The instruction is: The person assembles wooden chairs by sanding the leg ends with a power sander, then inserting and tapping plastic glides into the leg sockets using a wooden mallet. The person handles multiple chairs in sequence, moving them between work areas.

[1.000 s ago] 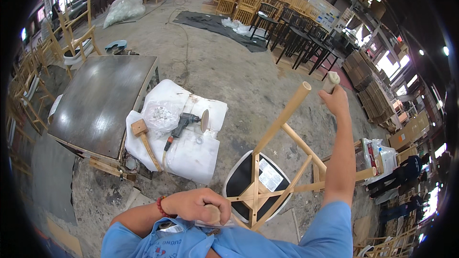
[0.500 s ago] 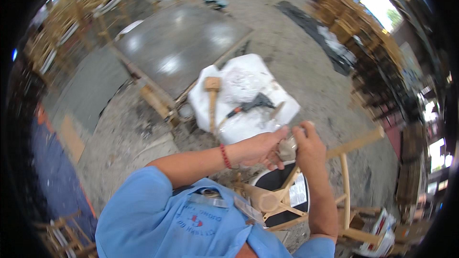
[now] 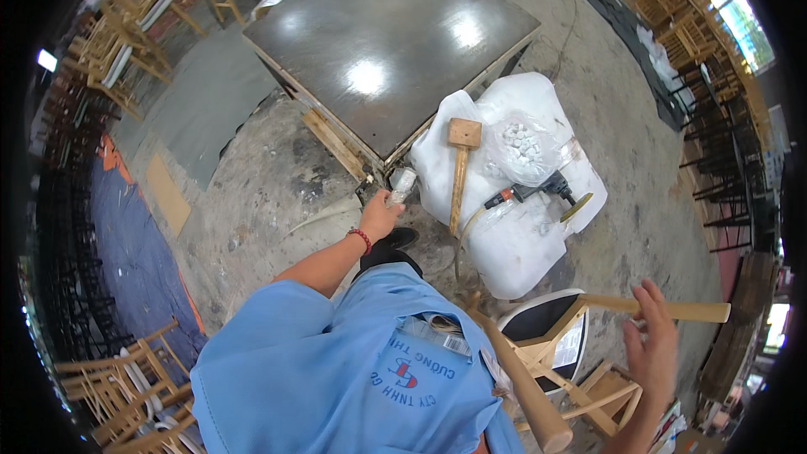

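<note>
The left hand (image 3: 380, 214) has its fingers closed around a small pale bottle (image 3: 402, 185) by the dark table's (image 3: 378, 42) corner. The wooden mallet (image 3: 458, 172) lies at three o'clock from it, handle along twelve-to-six. The right hand (image 3: 651, 353), fingers spread, touches the upturned stool's leg (image 3: 664, 309).
</note>
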Demonstrator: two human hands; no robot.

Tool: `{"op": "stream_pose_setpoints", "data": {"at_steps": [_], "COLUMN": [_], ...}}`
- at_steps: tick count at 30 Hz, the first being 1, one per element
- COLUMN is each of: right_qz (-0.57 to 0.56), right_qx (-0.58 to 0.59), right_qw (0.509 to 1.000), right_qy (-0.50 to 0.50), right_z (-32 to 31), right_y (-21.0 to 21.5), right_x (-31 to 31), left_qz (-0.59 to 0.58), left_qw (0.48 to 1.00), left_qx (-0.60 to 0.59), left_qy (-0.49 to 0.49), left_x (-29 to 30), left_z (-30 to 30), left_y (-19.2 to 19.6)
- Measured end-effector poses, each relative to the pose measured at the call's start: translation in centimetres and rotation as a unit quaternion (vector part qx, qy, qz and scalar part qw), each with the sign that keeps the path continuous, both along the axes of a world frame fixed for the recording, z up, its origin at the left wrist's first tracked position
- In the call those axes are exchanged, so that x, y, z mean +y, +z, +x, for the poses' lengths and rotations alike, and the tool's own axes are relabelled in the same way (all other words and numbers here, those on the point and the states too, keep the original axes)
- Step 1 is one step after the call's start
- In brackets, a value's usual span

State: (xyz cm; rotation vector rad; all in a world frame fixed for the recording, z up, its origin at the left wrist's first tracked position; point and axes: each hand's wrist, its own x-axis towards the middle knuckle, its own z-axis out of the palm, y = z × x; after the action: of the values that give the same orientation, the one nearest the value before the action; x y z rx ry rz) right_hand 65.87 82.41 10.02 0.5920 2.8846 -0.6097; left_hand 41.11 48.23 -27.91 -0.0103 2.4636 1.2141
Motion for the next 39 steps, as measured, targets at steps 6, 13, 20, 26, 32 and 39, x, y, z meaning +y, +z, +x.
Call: {"op": "stream_pose_setpoints", "data": {"at_steps": [6,13,20,26,32,39], "right_qz": [0.088,-0.027,0.0,-0.102,-0.348,-0.281], "right_qx": [-0.14,-0.228,-0.203,0.025,0.192,0.185], "right_qw": [0.985,0.968,0.978,0.972,0.873,0.815], "right_qy": [0.038,0.098,-0.048,-0.208,-0.283,-0.473], "right_z": [-11.6,-26.6,-28.6,-27.6,-19.1,-2.9], "right_y": [5.7,-9.4,-33.9,-33.6,-19.7,-22.0], "right_x": [-3.6,-3.8,-12.2,-12.7,-15.0,-20.4], "left_qz": [-0.026,-0.02,-0.07,-0.002,0.106,-0.048], "left_qw": [0.999,0.997,0.988,0.925,0.85,0.666], "left_qx": [0.036,-0.07,-0.066,-0.11,0.046,0.343], "left_qy": [-0.016,-0.008,-0.118,-0.364,-0.514,-0.661], "left_x": [-0.7,-0.8,-3.9,-0.8,14.3,30.5], "left_z": [-5.2,-7.2,-10.2,-15.6,-17.1,-16.0], "left_y": [-3.9,-2.5,0.0,5.6,7.4,5.9]}}
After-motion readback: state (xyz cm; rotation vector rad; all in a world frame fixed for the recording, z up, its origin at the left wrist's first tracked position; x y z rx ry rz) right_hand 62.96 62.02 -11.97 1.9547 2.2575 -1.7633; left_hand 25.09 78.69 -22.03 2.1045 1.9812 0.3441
